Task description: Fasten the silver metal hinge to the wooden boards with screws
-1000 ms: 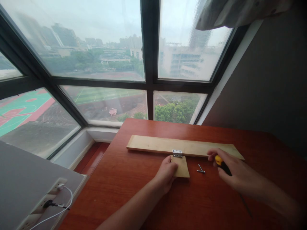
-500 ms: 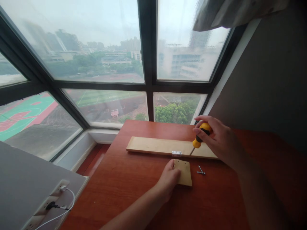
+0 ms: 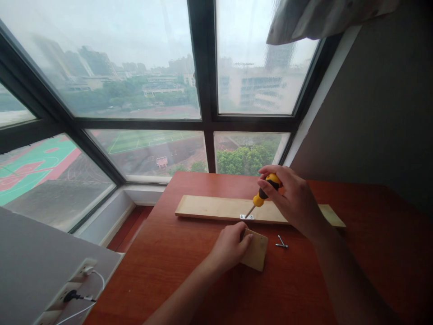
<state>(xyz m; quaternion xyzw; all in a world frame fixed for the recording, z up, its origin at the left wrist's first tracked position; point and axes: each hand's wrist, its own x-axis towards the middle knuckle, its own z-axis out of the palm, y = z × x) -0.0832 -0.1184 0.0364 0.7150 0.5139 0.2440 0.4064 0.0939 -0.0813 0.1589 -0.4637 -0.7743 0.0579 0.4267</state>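
In my right hand (image 3: 294, 198) is a yellow-and-black screwdriver (image 3: 267, 189), held at a slant with its tip at a small metal bracket (image 3: 246, 217). The bracket sits at the near edge of a long pale wooden board (image 3: 209, 206) lying flat. My left hand (image 3: 232, 243) grips a small square wooden piece (image 3: 255, 253) by its left side, just in front of the bracket; its fingertips come close to the bracket. Whether the screwdriver tip sits in a screw is too small to tell. A few loose screws (image 3: 282, 243) lie to the right of the wooden piece.
Everything lies on a reddish-brown table (image 3: 162, 266). Large windows (image 3: 142, 90) stand behind it. At the lower left, a wall socket strip (image 3: 69, 293) has a white and a black plug in it. A dark wall (image 3: 372, 113) rises at the right.
My right hand has moved left, bringing the screwdriver tip from the board onto the bracket. My left hand has tilted the small wooden piece and its fingers have shifted toward the bracket.
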